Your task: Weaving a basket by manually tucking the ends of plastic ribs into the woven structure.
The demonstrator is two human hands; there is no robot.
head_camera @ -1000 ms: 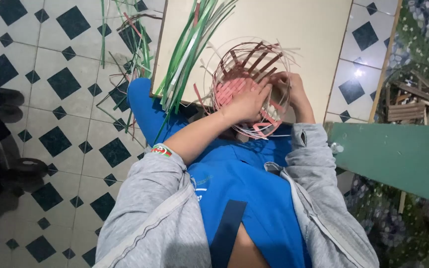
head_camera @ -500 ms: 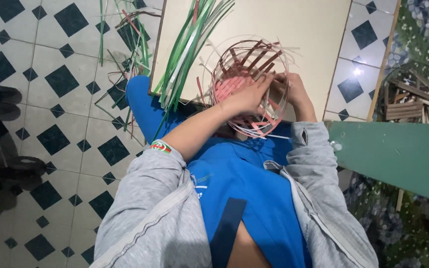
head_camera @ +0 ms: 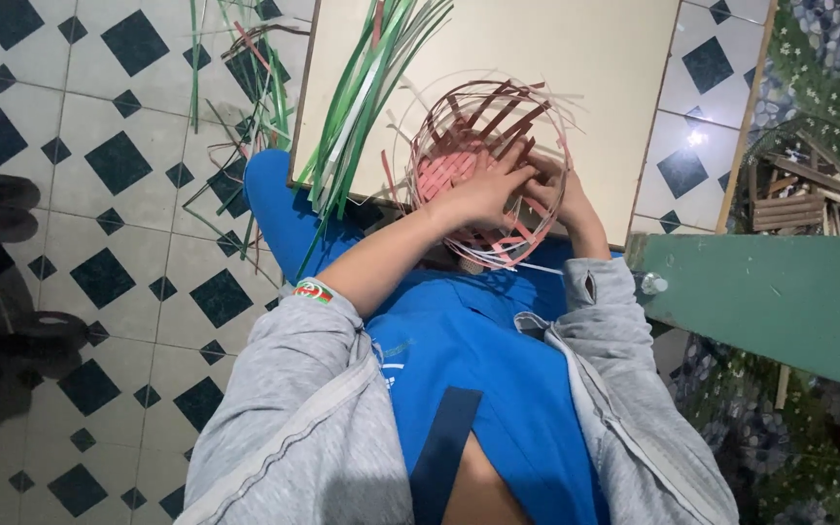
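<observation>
Both hands, left hand point(head_camera: 478, 194) and right hand point(head_camera: 551, 194), grip the half-woven red strip basket point(head_camera: 488, 175), apparently empty inside.

A: Light even, moderately bright. Small glare spot on a floor tile point(head_camera: 696, 137) at upper right.
B: Noted. Left edge dim, dark shapes murky. Wide-lens bending at borders; slight softness throughout, no strong shadows.

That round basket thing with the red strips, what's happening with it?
A person in a grey jacket has both hands inside a half-woven basket of red and pale strips. The left hand and right hand press on its woven bottom while loose strips stick up around the rim. It rests at the edge of a pale board, beside a bundle of green strips.
</observation>
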